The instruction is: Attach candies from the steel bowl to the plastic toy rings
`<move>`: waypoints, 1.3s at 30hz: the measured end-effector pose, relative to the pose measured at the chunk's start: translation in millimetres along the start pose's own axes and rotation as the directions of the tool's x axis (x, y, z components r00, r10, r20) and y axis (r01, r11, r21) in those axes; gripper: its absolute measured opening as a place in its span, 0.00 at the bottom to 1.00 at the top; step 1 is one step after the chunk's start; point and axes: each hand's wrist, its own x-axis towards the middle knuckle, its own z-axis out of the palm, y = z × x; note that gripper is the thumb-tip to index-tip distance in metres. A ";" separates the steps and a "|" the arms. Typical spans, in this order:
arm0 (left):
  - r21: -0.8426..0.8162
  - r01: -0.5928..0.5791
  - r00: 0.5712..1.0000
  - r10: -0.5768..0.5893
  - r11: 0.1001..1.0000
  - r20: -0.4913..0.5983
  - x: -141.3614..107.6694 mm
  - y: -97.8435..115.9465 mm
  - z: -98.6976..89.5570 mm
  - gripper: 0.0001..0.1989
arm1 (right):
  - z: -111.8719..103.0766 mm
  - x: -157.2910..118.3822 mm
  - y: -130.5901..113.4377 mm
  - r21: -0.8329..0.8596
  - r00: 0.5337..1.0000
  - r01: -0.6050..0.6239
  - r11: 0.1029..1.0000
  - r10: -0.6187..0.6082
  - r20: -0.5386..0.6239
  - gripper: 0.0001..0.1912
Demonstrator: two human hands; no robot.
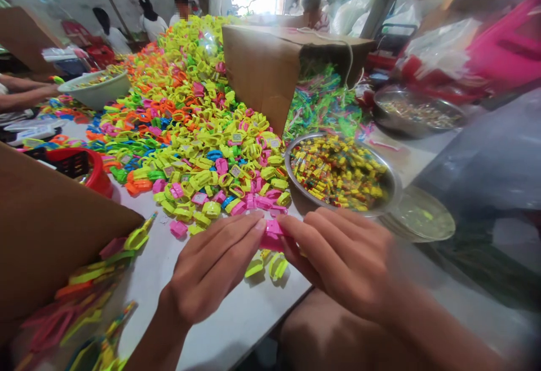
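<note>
A small pink plastic piece [273,234] is held between both hands near the table's front edge. My left hand [215,264] grips its left end, fingers pressed together. On its right end, the fingers of my right hand [342,252] are closed in a pinch. Just below the piece lie a few yellow-green pieces [276,266]. Beyond my hands spreads a large heap of yellow, pink, orange, green and blue plastic pieces [198,151]. A metal bowl [291,182] full of small yellow and red parts stands behind my right hand.
A cardboard box [262,72] stands behind the heap, with green and blue strips beside it. Another carton [51,219] and a red basket [101,171] are at left. Plates [443,227] and another metal bowl [380,114] are at right. Other people sit farther back; a person's arms show at far left.
</note>
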 end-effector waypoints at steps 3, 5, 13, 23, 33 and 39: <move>-0.005 -0.023 1.000 0.023 1.000 0.011 2.7 2.4 1.4 0.21 | -6.3 1.1 -2.5 -0.105 0.999 0.035 0.994 -0.033 0.016 0.05; -0.008 0.002 1.000 -0.002 1.000 0.018 5.4 5.7 0.7 0.21 | -6.7 0.1 -3.6 -0.107 0.999 0.043 0.993 -0.041 0.020 0.05; 0.006 0.145 0.989 -0.145 0.989 0.036 8.4 18.0 -2.7 0.18 | -9.1 3.3 -4.6 -0.028 0.994 0.106 0.994 -0.105 0.039 0.13; 0.018 0.189 0.982 -0.189 0.982 -0.011 10.6 17.2 1.8 0.15 | -3.3 5.6 -9.6 0.081 0.999 0.022 0.996 -0.026 0.046 0.13; -0.725 0.591 0.758 -0.551 0.355 0.348 18.3 6.9 21.8 0.23 | 14.3 -7.1 0.8 0.152 0.967 -0.137 0.979 0.166 -0.195 0.08; -0.776 0.595 0.628 -0.723 0.209 0.287 9.4 11.7 48.2 0.17 | 22.0 -1.7 2.1 0.205 0.951 -0.226 0.952 0.261 -0.164 0.08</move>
